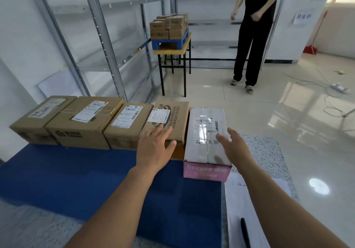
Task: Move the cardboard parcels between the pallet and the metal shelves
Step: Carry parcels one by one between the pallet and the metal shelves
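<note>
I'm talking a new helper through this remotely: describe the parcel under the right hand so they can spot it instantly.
Find the blue pallet in front, with a row of parcels along its far edge. Take the white parcel at the right end, under the right hand. The others are brown cardboard; it alone is white, with a pink front face.

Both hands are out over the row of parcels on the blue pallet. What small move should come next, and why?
Probably close both hands on the white parcel with the pink end: the right hand hovers open over it, the left hand rests flat on the neighbouring brown cardboard parcel, and neither grips anything yet.
</note>
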### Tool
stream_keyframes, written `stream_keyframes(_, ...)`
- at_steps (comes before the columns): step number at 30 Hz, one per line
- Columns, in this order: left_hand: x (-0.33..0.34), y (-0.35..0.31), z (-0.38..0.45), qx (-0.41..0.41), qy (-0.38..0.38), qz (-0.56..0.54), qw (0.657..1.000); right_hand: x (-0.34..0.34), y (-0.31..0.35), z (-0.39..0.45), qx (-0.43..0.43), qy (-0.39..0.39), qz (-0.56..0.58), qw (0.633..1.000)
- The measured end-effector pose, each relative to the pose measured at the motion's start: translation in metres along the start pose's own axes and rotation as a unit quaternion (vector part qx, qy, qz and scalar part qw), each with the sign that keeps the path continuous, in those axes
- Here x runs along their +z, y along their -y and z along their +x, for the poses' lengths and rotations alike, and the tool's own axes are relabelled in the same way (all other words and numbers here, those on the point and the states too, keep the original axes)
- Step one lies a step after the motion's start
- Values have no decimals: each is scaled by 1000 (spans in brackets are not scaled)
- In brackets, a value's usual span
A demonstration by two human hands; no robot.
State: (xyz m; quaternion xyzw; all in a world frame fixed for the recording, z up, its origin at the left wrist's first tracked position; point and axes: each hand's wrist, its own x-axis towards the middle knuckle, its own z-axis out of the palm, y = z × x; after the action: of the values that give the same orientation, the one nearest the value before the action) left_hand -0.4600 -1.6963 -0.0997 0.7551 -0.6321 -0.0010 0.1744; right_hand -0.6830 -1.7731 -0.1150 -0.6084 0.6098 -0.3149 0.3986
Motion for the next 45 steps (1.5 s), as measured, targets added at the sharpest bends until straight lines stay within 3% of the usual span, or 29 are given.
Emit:
stream_keyframes(5, -7, -12, -22, -11, -27, -27, 999, 4, 11, -29, -80, -48, -90, 992)
stream_keyframes(10, -8, -19, -45, -36, -15, -31, 999, 0, -2, -38, -12, -10, -39, 999)
stream_keyframes(15, -8, -21, -38, -15, 46, 8, 999, 1, -13, -37, 13, 49, -12, 999)
stream_keyframes(21, -1, -26, -15, 19, 146, 71, 987, 5, -13, -38, -2, 59, -42, 997)
stream_keyframes(25, 2, -16, -15, -3, 189, 66, 980, 9, -15, -40, -4, 58, -57, 997)
stream_keyframes(34, -1, -18, -21, -19, 134, 22, 991, 7, -7, -45, -19, 58, -106, 992)
stream_keyframes(39, -8, -18, -48, -45, 39, -29, 998, 19, 5, -65, -127, 11, -190, 974)
stream_keyframes(45, -12, -11, -104, -97, -45, -56, 993, 42, 20, -94, -240, 11, -232, 943)
